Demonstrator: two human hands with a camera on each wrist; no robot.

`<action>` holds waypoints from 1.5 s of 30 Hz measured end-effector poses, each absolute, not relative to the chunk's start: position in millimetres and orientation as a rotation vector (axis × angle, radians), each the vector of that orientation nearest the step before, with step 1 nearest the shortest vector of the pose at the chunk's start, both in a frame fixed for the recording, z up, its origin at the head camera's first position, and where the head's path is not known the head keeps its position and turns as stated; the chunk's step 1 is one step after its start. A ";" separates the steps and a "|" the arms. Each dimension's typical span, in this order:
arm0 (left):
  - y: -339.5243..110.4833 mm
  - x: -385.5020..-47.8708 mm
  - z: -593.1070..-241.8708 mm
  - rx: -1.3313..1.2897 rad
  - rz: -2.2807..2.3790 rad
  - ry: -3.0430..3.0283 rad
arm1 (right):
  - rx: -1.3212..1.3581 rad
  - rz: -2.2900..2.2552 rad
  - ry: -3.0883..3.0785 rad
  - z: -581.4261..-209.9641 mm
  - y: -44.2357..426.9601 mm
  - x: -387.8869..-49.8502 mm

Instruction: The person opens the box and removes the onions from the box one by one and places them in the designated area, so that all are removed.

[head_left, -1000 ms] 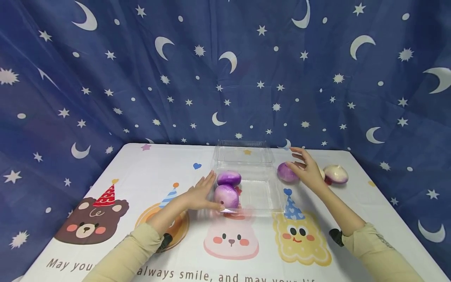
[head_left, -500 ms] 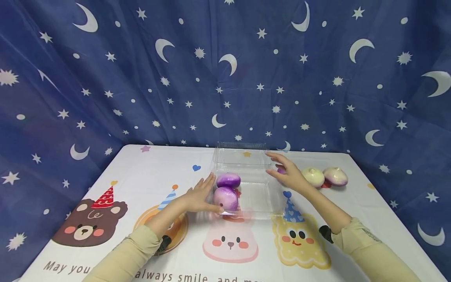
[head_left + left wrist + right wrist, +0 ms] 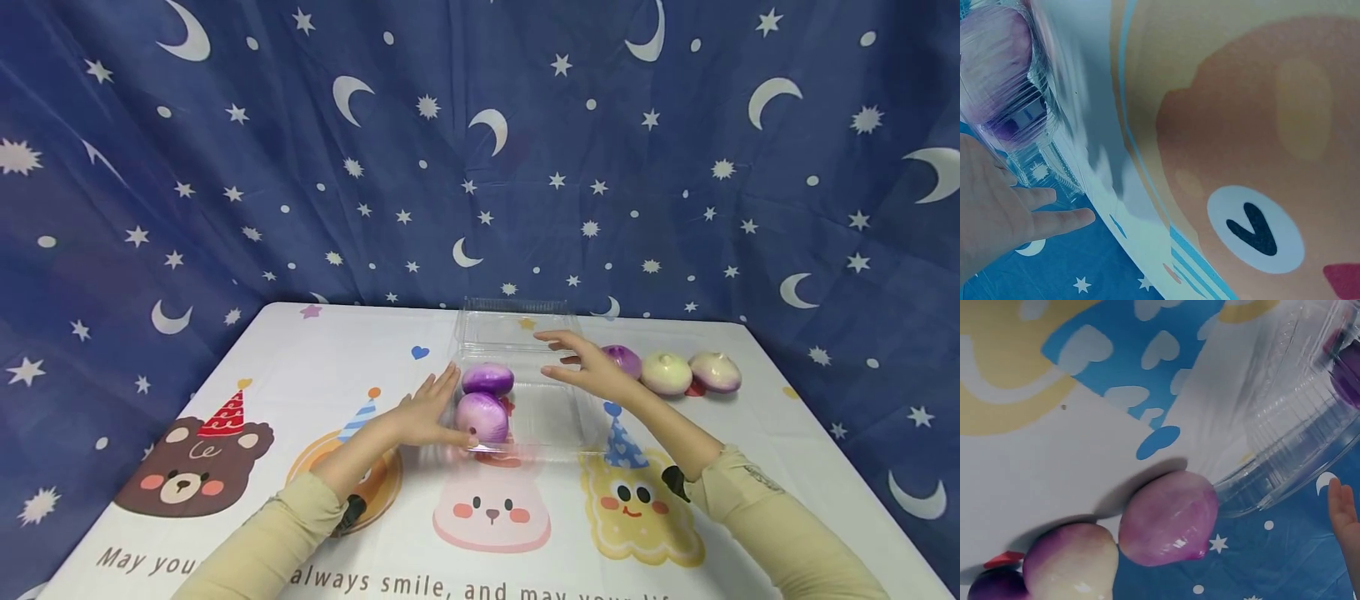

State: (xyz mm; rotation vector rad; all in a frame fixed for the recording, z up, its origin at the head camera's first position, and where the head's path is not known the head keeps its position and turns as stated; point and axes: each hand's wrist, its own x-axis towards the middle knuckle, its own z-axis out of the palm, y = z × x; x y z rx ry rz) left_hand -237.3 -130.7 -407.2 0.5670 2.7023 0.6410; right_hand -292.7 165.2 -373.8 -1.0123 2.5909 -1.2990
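A clear plastic clamshell box [image 3: 555,446] lies in the middle of the table with its lid [image 3: 491,329] folded back. Two purple onions, a rear one [image 3: 488,379] and a front one [image 3: 482,418], sit in its left part. My left hand [image 3: 426,417] rests along the box's left side, fingers straight, thumb at the front corner. Over the right part of the box, my right hand [image 3: 588,368] is spread and holds nothing. Just right of it lies a purple onion [image 3: 624,360], partly covered by the hand in the head view, whole in the right wrist view.
Beside that onion stand a pale onion [image 3: 666,373] and a white-and-purple onion [image 3: 715,372], in a row. A cartoon-printed cloth [image 3: 360,567] covers the table. Behind the table's back edge hangs a blue curtain [image 3: 420,208] with moons and stars.
My right hand has moved left, from the nearest loose purple onion to over the box, with nothing in it. The left hand and the boxed onions have stayed put.
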 end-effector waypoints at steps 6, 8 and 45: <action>-130.8 -237.9 -406.3 0.574 0.629 2.699 | -1.064 -1.214 2.555 -372.9 156.2 -293.7; -131.2 -238.2 -405.4 0.578 0.630 2.704 | -1.083 -1.197 2.553 -372.6 152.6 -295.0; -130.4 -236.7 -407.0 0.566 0.646 2.705 | -1.224 -0.732 2.447 -364.7 98.8 -323.5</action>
